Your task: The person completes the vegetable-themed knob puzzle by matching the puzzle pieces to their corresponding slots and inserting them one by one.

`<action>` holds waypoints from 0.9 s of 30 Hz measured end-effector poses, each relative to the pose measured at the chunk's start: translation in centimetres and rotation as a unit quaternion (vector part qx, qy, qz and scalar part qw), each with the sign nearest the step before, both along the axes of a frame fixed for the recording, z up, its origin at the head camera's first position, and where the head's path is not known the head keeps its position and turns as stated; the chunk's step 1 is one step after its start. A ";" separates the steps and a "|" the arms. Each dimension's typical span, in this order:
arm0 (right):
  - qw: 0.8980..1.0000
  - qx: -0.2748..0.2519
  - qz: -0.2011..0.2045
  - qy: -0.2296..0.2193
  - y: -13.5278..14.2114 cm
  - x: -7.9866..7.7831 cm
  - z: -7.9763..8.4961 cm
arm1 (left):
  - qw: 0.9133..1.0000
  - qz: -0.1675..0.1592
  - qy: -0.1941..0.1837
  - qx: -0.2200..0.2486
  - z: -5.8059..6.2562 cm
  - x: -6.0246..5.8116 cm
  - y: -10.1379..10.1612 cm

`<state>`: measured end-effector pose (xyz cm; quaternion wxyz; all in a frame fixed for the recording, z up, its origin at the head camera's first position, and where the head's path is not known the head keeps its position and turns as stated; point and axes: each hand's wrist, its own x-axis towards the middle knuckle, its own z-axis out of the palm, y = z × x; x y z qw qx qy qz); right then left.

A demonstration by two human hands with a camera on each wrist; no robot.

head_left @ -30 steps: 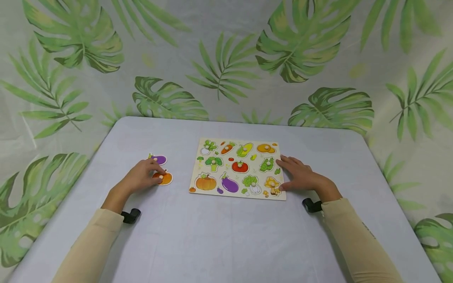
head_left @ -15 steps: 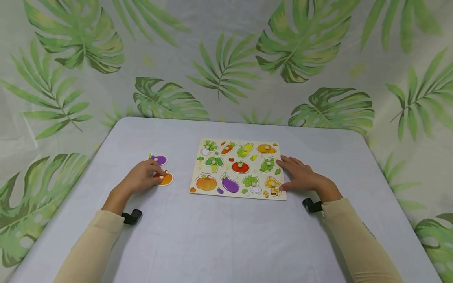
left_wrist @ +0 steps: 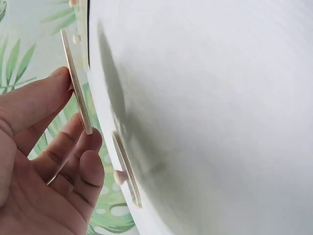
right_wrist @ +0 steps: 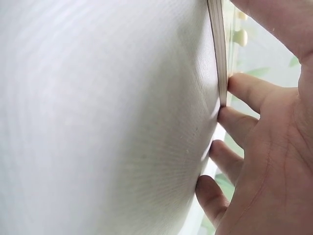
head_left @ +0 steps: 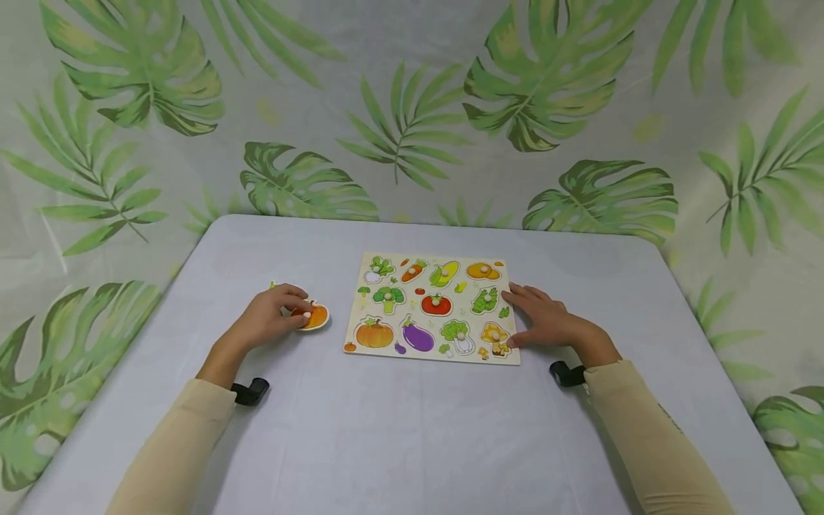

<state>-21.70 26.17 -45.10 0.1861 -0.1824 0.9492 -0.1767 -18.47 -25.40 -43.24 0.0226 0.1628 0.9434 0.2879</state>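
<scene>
Between thumb and fingers my left hand (head_left: pixel 269 317) pinches an orange pumpkin puzzle piece (head_left: pixel 318 317) by its small knob. In the left wrist view the pumpkin piece (left_wrist: pixel 77 88) is edge-on and lifted off the table. Under that hand lies the eggplant piece (left_wrist: pixel 128 171), flat on the cloth; the head view shows only its green stem (head_left: pixel 273 285). My right hand (head_left: pixel 543 318) rests at the right edge of a wooden vegetable puzzle board (head_left: pixel 402 361), fingers spread, the index finger on the board's edge. Printed pumpkin (head_left: pixel 374 333) and eggplant (head_left: pixel 418 335) shapes show in its front row.
Several knobbed pieces sit in the board, among them a tomato (head_left: pixel 436 305), a corn (head_left: pixel 445 272) and a mushroom (head_left: pixel 496 337). A white cloth covers the table (head_left: pixel 412 443). A leaf-patterned curtain (head_left: pixel 412 107) hangs behind and at both sides.
My left hand has raised the pumpkin piece and moved it a little to the right and away from me. The eggplant piece is now mostly hidden. My right hand stays put.
</scene>
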 end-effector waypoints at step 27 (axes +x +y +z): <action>1.000 0.002 0.000 -0.002 -0.1 0.0 0.1 | 0.998 -0.064 -0.017 -0.014 0.2 -1.9 6.7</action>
